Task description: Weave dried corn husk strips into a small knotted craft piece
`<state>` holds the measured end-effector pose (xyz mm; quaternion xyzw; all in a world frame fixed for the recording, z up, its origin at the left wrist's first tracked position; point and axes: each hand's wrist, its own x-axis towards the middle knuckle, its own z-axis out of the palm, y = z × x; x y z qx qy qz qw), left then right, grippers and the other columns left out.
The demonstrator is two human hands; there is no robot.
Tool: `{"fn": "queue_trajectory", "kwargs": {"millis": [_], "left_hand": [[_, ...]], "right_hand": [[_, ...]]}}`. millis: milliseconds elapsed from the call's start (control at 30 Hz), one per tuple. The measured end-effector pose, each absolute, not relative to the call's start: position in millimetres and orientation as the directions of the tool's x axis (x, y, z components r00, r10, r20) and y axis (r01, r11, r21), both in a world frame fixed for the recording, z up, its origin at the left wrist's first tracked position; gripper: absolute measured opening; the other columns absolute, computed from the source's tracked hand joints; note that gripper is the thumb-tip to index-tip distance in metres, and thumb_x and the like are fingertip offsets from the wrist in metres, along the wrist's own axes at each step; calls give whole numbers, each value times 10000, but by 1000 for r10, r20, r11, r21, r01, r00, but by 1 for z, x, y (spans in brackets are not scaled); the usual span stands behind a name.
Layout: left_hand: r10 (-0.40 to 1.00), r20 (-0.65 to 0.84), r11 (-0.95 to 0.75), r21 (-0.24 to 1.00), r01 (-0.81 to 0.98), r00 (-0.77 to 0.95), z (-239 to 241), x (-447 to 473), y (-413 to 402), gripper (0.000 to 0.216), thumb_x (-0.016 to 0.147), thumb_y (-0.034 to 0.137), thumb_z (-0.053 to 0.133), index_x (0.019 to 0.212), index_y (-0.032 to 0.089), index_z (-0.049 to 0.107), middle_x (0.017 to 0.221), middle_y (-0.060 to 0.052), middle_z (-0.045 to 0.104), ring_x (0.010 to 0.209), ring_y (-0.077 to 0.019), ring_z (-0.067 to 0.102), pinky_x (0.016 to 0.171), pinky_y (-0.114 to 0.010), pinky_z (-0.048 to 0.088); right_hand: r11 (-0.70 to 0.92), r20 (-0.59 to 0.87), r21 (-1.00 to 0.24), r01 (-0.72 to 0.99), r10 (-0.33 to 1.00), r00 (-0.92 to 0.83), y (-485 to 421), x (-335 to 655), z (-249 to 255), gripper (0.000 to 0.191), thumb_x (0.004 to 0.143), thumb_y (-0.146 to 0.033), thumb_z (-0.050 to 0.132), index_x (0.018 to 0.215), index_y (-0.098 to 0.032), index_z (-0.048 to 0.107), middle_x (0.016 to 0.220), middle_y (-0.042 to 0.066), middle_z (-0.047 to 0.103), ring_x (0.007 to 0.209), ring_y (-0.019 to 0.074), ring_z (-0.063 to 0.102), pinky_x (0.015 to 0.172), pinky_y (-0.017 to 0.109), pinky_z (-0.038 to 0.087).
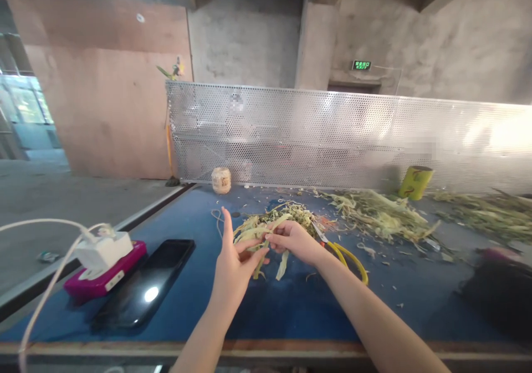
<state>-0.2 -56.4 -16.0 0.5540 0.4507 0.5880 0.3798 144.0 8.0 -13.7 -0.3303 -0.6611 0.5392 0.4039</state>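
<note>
Pale green dried plant strips [253, 232] are pinched between my two hands above the blue table. My left hand [236, 256] grips them between thumb and fingers, with one finger pointing up. The fingertips of my right hand [293, 241] close on the same strips, almost touching the left fingertips. A loose strip end [282, 266] hangs below the hands. Just behind lies a heap of dried plant matter [297, 213]. Scissors with yellow handles [351, 261] rest beside my right wrist, partly hidden by it.
A black phone [145, 284] and a magenta power strip [103, 279] with a white charger [103, 249] lie left. A ball of twine [221, 180] stands near the perforated metal panel [291, 140]. More dried strips [382, 212] and a yellow-green cylinder [415, 183] are at right.
</note>
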Motion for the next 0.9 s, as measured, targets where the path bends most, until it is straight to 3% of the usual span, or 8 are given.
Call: {"fn": "queue_trajectory", "kwargs": {"millis": [100, 267, 400, 467, 600, 667, 900], "left_hand": [[940, 335, -331, 942, 64, -66, -18, -1, -55, 1008, 694, 213, 621, 1354, 258, -140, 673, 11, 679, 627, -169, 652, 635, -302, 524], [948, 315, -316, 947, 49, 39, -22, 0, -53, 984, 715, 185, 593, 1351, 241, -155, 634, 17, 658, 609, -163, 644, 592, -270, 509], [950, 309, -308, 951, -28, 38, -23, 2, -54, 960, 728, 209, 582, 1353, 259, -144, 756, -16, 662, 597, -157, 646, 590, -276, 516], [954, 301, -299, 952, -65, 14, -22, 3, -57, 996, 716, 223, 598, 1340, 284, -175, 874, -43, 655, 594, -150, 640, 587, -292, 527], [936, 345, -350, 931, -103, -66, -18, 4, -60, 1058, 689, 231, 634, 1313, 349, -212, 1203, -106, 518, 610, -116, 623, 619, -310, 542], [931, 360, -365, 926, -99, -66, -16, 5, -61, 1056, 690, 232, 636, 1316, 348, -207, 1250, -121, 484, 579, -102, 614, 626, -312, 543], [929, 363, -365, 931, -16, -74, -16, 7, -59, 990, 709, 258, 617, 1360, 251, -129, 837, -58, 683, 535, -160, 637, 586, -297, 532]], "right_hand": [[226, 196, -974, 18, 879, -434, 9, 142, -15, 296, 625, -395, 661, 716, -124, 583, 503, -51, 503, 450, 47, 430, 473, 198, 360], [209, 223, -975, -78, 912, -343, 12, 140, -17, 300, 607, -391, 674, 713, -139, 551, 504, -52, 494, 444, 52, 424, 448, 194, 327], [185, 243, -966, -181, 888, -391, 9, 144, -10, 342, 663, -465, 604, 704, -128, 564, 472, -40, 485, 375, 29, 300, 401, 196, 246], [159, 241, -964, -213, 861, -448, 6, 146, -5, 393, 735, -504, 505, 848, -135, 582, 478, -31, 503, 373, 36, 280, 402, 198, 234], [196, 241, -970, -141, 828, -506, 0, 145, -2, 410, 779, -472, 473, 1031, -166, 577, 491, -41, 473, 395, 48, 331, 410, 188, 252], [226, 246, -969, -103, 820, -517, -2, 141, -4, 421, 780, -464, 481, 1091, -193, 567, 514, -48, 436, 421, 54, 362, 418, 183, 275], [267, 239, -963, -40, 772, -589, -6, 136, -10, 503, 831, -474, 385, 1277, -240, 397, 566, -37, 464, 459, 77, 447, 456, 199, 327]]}}
